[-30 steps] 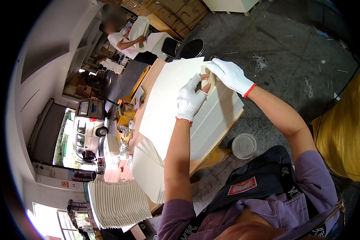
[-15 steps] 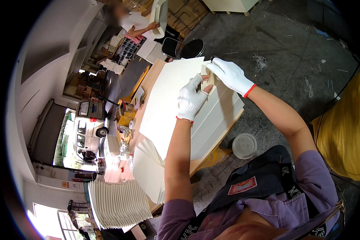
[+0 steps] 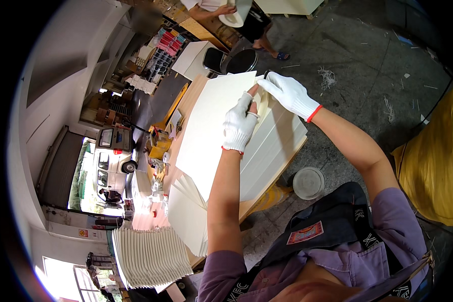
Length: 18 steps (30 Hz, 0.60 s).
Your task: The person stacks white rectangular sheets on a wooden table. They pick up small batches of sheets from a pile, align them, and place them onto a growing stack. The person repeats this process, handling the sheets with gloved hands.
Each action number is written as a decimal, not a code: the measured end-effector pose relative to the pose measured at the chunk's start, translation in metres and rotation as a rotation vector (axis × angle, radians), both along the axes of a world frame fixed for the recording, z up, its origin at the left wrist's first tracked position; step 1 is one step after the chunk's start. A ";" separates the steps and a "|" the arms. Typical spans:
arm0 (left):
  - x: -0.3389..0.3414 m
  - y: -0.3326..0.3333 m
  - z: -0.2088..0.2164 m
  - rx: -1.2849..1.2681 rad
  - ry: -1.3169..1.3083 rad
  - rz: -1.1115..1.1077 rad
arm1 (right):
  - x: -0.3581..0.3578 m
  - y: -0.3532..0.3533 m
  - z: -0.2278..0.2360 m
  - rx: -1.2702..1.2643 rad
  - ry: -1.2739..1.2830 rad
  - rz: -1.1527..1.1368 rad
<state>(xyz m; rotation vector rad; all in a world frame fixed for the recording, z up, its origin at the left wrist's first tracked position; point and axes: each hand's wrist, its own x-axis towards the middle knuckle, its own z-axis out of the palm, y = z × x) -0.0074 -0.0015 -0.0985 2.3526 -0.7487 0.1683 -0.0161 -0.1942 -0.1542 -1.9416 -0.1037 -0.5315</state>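
Note:
Large white card sheets (image 3: 214, 116) lie stacked on the wooden table in front of me. At the stack's far right, a narrow cream folded flap (image 3: 262, 106) stands up between my hands. My left hand (image 3: 240, 123), in a white glove with bare thumb and fingertip, pinches the flap's left side. My right hand (image 3: 287, 94), also gloved, closes over its far end. A small dark thing shows at the right fingertips, too small to name. My right hand partly hides the flap.
Fanned white sheets (image 3: 186, 209) and a tall stack of curved white pieces (image 3: 151, 255) stand at left. A yellow box (image 3: 159, 143) sits on the table's far side. A round bucket (image 3: 308, 183) and yellow sack (image 3: 433, 156) are at right. A co-worker (image 3: 211, 11) carries a white piece beyond a black stool (image 3: 242, 61).
My left fingers have shifted slightly up and left along the flap, which now shows less. My right hand barely moved. The co-worker has walked to the right with the white piece.

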 end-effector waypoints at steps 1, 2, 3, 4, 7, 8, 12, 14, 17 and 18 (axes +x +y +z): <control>0.001 0.001 -0.001 -0.004 -0.011 -0.007 | -0.001 0.001 0.001 -0.016 0.011 -0.004; 0.006 0.006 -0.005 0.034 -0.031 -0.029 | 0.000 0.002 0.001 -0.018 0.005 -0.015; 0.007 0.006 -0.006 0.072 -0.059 -0.046 | 0.000 0.002 -0.001 -0.021 0.000 -0.032; 0.008 0.005 -0.007 0.110 -0.088 -0.063 | 0.001 0.002 -0.003 -0.023 -0.005 -0.048; 0.004 0.003 -0.007 0.182 -0.168 -0.077 | 0.002 0.001 -0.006 0.027 -0.034 -0.046; 0.002 0.002 -0.005 0.175 -0.170 -0.081 | 0.002 0.000 -0.006 0.051 -0.030 -0.029; -0.003 0.003 -0.008 0.167 -0.271 -0.070 | -0.002 -0.018 0.003 0.059 0.105 -0.074; -0.007 0.003 -0.005 0.161 -0.256 -0.030 | -0.008 -0.024 0.006 -0.265 0.173 -0.095; -0.003 0.003 -0.010 0.164 -0.253 -0.026 | -0.014 -0.027 0.000 -0.533 0.035 -0.037; -0.002 0.002 -0.009 0.184 -0.253 -0.012 | -0.013 -0.029 -0.001 -0.593 -0.025 -0.039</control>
